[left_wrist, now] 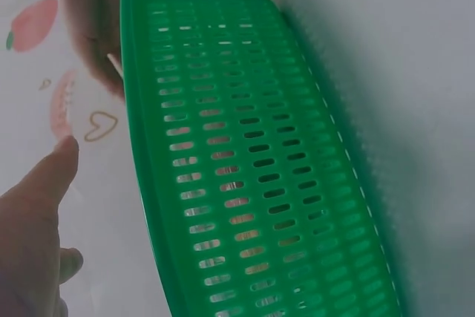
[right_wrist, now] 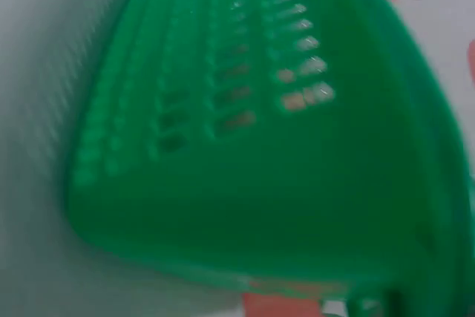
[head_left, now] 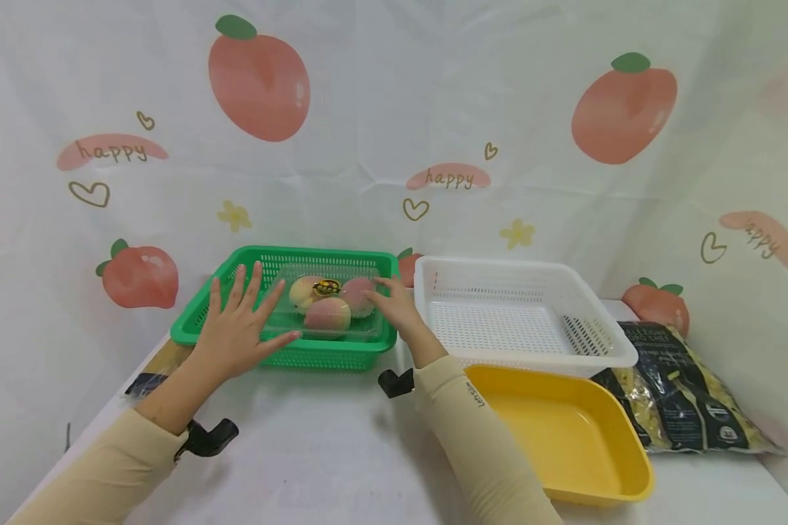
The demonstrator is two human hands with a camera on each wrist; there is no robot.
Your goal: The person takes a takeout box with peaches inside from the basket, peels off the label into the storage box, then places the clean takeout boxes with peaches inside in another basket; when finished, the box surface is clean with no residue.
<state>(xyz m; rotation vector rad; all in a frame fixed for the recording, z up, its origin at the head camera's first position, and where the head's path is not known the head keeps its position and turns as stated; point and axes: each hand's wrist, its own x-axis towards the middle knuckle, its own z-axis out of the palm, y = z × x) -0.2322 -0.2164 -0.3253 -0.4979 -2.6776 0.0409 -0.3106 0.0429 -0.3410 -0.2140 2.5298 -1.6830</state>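
Observation:
A clear plastic box [head_left: 292,326] with three peaches [head_left: 327,315] and a dark label sits in the green basket [head_left: 333,355], toward its right side. My left hand [head_left: 232,339] is over the basket's left front part, fingers spread wide and nothing held. At the box's right end is my right hand [head_left: 399,310], its fingers extended by the peach there, close over the basket's right rim. In the left wrist view the slotted basket wall [left_wrist: 245,154] stands beside my left hand [left_wrist: 33,213]. The right wrist view is mostly filled by the basket wall [right_wrist: 260,191].
A white basket [head_left: 499,321] stands to the right of the green one. In front of it lies a yellow tray [head_left: 565,430]. Dark pasta bags [head_left: 683,394] lie at the far right. Another package [head_left: 157,368] is partly under the green basket's left side.

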